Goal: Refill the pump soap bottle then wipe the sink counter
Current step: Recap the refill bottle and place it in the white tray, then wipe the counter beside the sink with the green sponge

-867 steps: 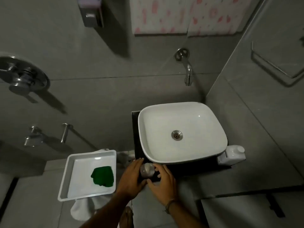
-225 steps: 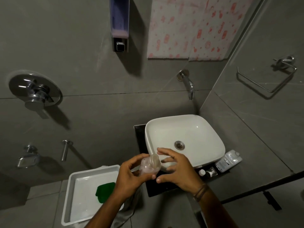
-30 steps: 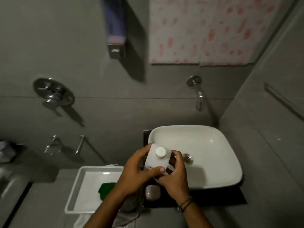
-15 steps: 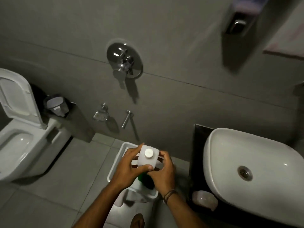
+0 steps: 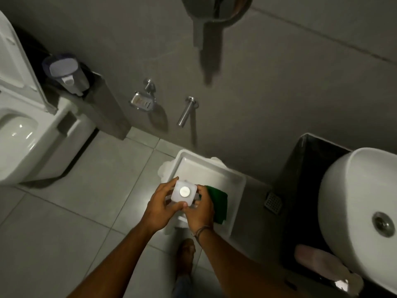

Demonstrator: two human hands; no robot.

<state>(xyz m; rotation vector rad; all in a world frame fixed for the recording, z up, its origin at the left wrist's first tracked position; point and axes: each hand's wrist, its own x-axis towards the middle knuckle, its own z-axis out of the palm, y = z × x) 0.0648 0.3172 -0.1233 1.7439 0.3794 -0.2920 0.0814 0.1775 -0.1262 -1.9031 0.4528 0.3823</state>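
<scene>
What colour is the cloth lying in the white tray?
The cloth is dark green, clearest in the head view.

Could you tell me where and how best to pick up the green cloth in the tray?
Pinch the green cloth at its exposed right edge, coming down from above: it lies low in the open-topped white tray, and the right hand holding the white bottle covers its left side.
</scene>
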